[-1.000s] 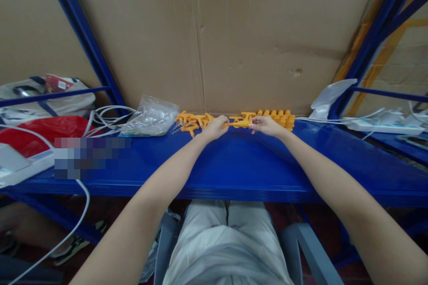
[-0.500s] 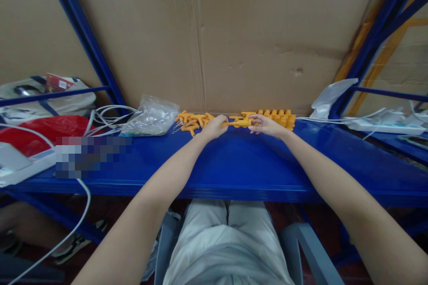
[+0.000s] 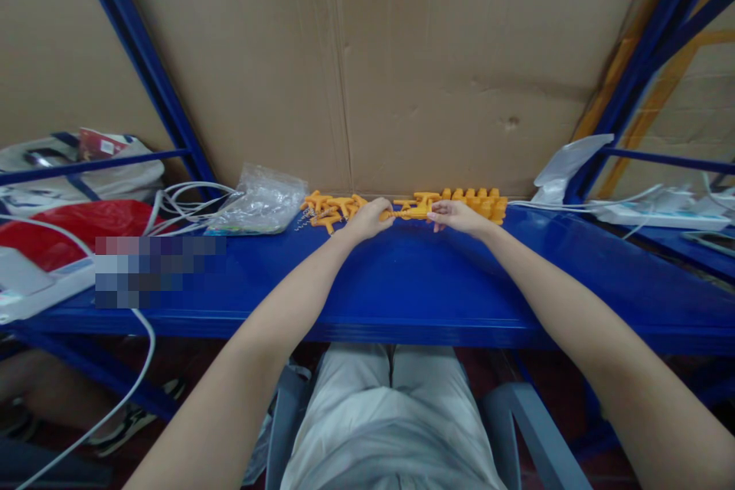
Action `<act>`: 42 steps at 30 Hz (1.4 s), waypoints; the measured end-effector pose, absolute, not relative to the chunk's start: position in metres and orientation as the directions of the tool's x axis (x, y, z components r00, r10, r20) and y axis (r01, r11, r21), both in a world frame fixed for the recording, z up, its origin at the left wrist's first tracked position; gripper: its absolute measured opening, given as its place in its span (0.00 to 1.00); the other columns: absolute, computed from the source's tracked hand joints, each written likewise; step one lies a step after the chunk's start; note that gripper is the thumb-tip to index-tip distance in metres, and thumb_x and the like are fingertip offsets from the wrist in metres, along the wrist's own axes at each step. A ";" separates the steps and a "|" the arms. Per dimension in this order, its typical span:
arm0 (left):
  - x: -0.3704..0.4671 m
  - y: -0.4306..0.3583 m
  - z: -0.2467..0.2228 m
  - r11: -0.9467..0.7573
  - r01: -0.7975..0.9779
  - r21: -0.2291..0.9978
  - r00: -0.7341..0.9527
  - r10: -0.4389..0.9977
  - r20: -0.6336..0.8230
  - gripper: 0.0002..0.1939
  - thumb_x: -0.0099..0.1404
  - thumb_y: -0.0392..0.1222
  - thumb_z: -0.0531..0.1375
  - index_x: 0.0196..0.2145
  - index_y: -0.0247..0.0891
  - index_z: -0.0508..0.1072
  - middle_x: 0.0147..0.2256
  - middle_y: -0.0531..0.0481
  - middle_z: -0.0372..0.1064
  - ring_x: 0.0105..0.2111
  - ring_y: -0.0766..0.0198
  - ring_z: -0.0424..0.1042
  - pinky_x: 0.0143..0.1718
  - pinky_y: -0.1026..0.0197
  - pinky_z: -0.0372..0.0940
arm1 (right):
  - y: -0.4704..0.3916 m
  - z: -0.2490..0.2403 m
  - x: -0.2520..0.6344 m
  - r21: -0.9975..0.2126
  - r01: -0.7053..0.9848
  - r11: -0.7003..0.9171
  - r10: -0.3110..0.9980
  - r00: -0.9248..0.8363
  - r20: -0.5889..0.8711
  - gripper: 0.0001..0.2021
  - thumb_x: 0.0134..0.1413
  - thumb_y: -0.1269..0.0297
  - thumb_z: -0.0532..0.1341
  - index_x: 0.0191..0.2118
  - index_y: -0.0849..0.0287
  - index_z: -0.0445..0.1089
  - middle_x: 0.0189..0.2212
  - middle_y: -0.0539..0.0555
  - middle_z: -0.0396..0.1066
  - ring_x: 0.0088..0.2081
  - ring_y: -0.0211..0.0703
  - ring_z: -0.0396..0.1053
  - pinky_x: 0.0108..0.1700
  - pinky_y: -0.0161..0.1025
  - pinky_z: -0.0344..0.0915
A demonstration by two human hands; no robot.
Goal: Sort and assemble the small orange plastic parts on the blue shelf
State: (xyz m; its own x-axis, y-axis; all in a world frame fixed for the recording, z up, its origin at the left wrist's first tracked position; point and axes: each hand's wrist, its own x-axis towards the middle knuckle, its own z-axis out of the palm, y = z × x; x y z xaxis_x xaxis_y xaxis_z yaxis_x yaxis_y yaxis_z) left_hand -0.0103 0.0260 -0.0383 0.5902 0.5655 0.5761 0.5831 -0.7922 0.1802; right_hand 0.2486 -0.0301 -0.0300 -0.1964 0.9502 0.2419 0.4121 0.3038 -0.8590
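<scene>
Near the cardboard at the back of the blue table, my left hand (image 3: 370, 220) is closed on an orange T-handled piece (image 3: 387, 214), mostly covered by the fingers. My right hand (image 3: 456, 216) pinches the right end of an orange plastic piece (image 3: 416, 212). The two pieces meet end to end between my hands; how they join is too small to tell. Left of my left hand lies a loose pile of orange T-shaped handles (image 3: 338, 204) with thin metal spiral tips. Several orange blocks (image 3: 485, 203) stand packed in rows behind and right of my right hand.
A clear plastic bag (image 3: 267, 199) lies left of the pile, beside white cables (image 3: 195, 191) and a red bag (image 3: 120, 222). White power strips (image 3: 660, 214) sit at the right. Blue frame posts and a cardboard panel (image 3: 402, 76) bound the blue table (image 3: 402, 283).
My right hand has shifted slightly left and its fingers have moved on the orange piece. The left hand stays nearly in place.
</scene>
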 end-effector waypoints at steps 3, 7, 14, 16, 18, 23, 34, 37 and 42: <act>-0.010 0.027 -0.039 -0.805 0.566 0.179 0.592 0.547 0.592 0.04 0.64 0.41 0.62 0.34 0.39 0.72 0.37 0.48 0.74 0.39 0.58 0.75 0.44 0.58 0.69 | -0.031 -0.029 0.248 -0.854 0.415 0.315 0.946 -0.213 0.245 0.13 0.56 0.54 0.71 0.34 0.59 0.73 0.31 0.57 0.75 0.28 0.42 0.72 0.37 0.42 0.72; -0.011 0.028 -0.039 -0.818 0.549 0.170 0.586 0.522 0.620 0.04 0.65 0.41 0.63 0.33 0.39 0.71 0.35 0.49 0.73 0.37 0.60 0.74 0.42 0.60 0.68 | -0.032 -0.027 0.247 -0.848 0.405 0.342 0.936 -0.230 0.268 0.13 0.55 0.54 0.71 0.31 0.58 0.72 0.26 0.54 0.73 0.26 0.41 0.70 0.35 0.41 0.71; -0.009 0.025 -0.035 -0.796 0.548 0.258 0.547 0.574 0.610 0.05 0.63 0.40 0.64 0.32 0.39 0.71 0.32 0.51 0.73 0.33 0.62 0.72 0.38 0.61 0.65 | -0.032 -0.027 0.242 -0.780 0.450 0.434 0.901 -0.209 0.381 0.15 0.60 0.50 0.66 0.37 0.57 0.71 0.28 0.54 0.74 0.26 0.41 0.70 0.33 0.40 0.70; -0.007 0.023 -0.034 -0.791 0.529 0.308 0.540 0.594 0.596 0.06 0.62 0.40 0.65 0.31 0.38 0.71 0.31 0.52 0.73 0.31 0.63 0.72 0.37 0.62 0.64 | -0.035 -0.027 0.239 -0.687 0.520 0.508 0.851 -0.180 0.493 0.17 0.63 0.47 0.62 0.42 0.57 0.70 0.30 0.54 0.75 0.28 0.42 0.71 0.33 0.40 0.68; -0.004 0.019 -0.032 -0.790 0.505 0.349 0.536 0.604 0.590 0.06 0.62 0.40 0.65 0.30 0.38 0.71 0.30 0.53 0.74 0.31 0.63 0.72 0.36 0.62 0.64 | -0.040 -0.025 0.235 -0.553 0.629 0.546 0.791 -0.170 0.588 0.19 0.66 0.45 0.58 0.45 0.57 0.69 0.30 0.53 0.74 0.30 0.43 0.71 0.35 0.40 0.67; 0.004 0.009 -0.027 -0.790 0.471 0.391 0.534 0.609 0.587 0.06 0.62 0.39 0.65 0.30 0.38 0.71 0.31 0.53 0.74 0.33 0.63 0.72 0.40 0.61 0.66 | -0.048 -0.022 0.226 -0.278 0.878 0.390 0.758 -0.134 0.639 0.18 0.70 0.50 0.50 0.36 0.56 0.68 0.28 0.56 0.73 0.34 0.50 0.73 0.39 0.42 0.63; 0.006 -0.006 -0.022 -0.844 0.519 0.133 0.596 0.470 0.651 0.04 0.65 0.39 0.62 0.35 0.39 0.70 0.38 0.49 0.72 0.39 0.60 0.74 0.42 0.60 0.66 | -0.038 -0.023 0.222 -0.767 0.600 0.227 0.940 0.070 0.333 0.28 0.69 0.45 0.46 0.25 0.55 0.68 0.15 0.56 0.65 0.20 0.45 0.66 0.23 0.41 0.64; 0.005 0.000 -0.024 -0.830 0.538 0.148 0.580 0.492 0.649 0.03 0.64 0.38 0.62 0.35 0.39 0.70 0.38 0.49 0.73 0.38 0.61 0.74 0.42 0.60 0.66 | -0.042 -0.019 0.227 -0.846 0.495 0.197 0.974 -0.001 0.226 0.30 0.65 0.34 0.51 0.30 0.57 0.71 0.17 0.55 0.67 0.18 0.39 0.63 0.19 0.35 0.59; -0.002 0.013 -0.028 -0.800 0.572 0.181 0.540 0.533 0.652 0.05 0.64 0.38 0.63 0.33 0.40 0.69 0.35 0.50 0.73 0.36 0.61 0.73 0.40 0.61 0.66 | -0.041 -0.016 0.241 -0.859 0.391 0.331 0.943 -0.160 0.291 0.22 0.52 0.42 0.71 0.42 0.54 0.73 0.33 0.56 0.78 0.26 0.41 0.73 0.26 0.36 0.67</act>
